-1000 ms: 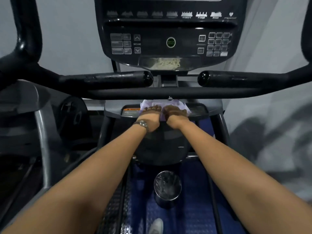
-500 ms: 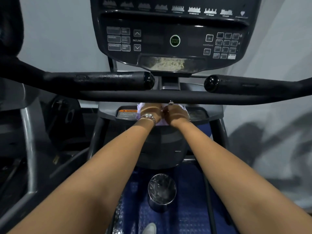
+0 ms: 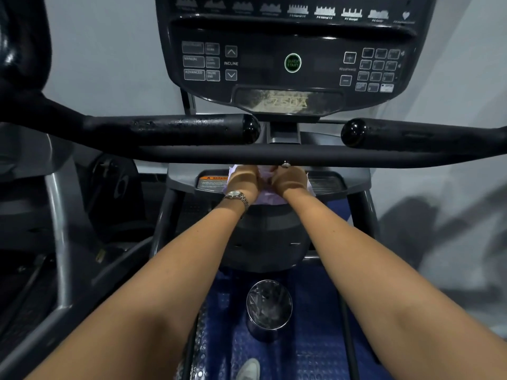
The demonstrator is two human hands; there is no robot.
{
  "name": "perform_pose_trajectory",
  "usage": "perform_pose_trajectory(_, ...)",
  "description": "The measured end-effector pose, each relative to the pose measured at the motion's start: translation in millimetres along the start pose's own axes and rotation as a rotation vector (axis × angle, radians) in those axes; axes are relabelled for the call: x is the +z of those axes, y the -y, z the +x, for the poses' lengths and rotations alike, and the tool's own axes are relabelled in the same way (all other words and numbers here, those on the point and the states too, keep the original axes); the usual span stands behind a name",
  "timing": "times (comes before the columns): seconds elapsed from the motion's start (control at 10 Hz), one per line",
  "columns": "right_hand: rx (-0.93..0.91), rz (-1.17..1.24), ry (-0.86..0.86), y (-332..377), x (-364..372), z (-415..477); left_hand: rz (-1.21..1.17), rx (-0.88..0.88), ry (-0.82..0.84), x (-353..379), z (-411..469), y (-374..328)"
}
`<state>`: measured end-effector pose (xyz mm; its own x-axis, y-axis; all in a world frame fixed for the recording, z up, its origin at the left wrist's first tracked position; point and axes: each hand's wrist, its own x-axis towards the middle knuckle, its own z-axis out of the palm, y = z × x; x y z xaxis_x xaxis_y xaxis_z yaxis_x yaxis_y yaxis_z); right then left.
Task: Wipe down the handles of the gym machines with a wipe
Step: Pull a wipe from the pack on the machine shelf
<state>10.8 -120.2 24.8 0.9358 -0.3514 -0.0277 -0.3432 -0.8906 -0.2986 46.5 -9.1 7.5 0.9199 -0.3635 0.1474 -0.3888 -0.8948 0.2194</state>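
A pale lilac wipe (image 3: 267, 194) is bunched between my two hands, just under the machine's black crossbar (image 3: 274, 154). My left hand (image 3: 244, 181), with a metal watch on the wrist, grips the wipe's left side. My right hand (image 3: 289, 181) grips its right side. The fingertips of both hands are hidden behind the crossbar. Two black handles end in round caps above the crossbar: the left handle (image 3: 170, 127) and the right handle (image 3: 411, 133). Neither hand touches them.
The black console (image 3: 290, 61) with a green quick-start button hangs above the handles. Below my hands lie a grey shelf (image 3: 329, 185) with a warning label and a dark housing. A shiny metal bin (image 3: 269, 308) stands on the blue floor mat. Grey frame posts rise at left.
Both hands have risen with the wipe, from the grey shelf to right under the crossbar, and closed more tightly on it. The view has moved closer to the console.
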Motion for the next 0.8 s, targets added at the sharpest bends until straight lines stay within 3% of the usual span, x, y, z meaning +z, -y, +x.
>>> perform_pose_trajectory(0.3,-0.032,0.121,0.038,1,4,4,-0.051,0.039,0.02,2,1,-2)
perform_pose_trajectory(0.6,0.172,0.57,-0.078,-12,15,0,-0.074,0.009,-0.009,-3,-4,-10)
perform_pose_trajectory(0.7,0.142,0.759,-0.095,-17,14,1,-0.113,-0.016,0.026,-1,-6,-11)
perform_pose_trajectory(0.8,0.142,0.78,-0.107,-16,12,-4,-0.167,-0.04,0.023,3,-5,-12)
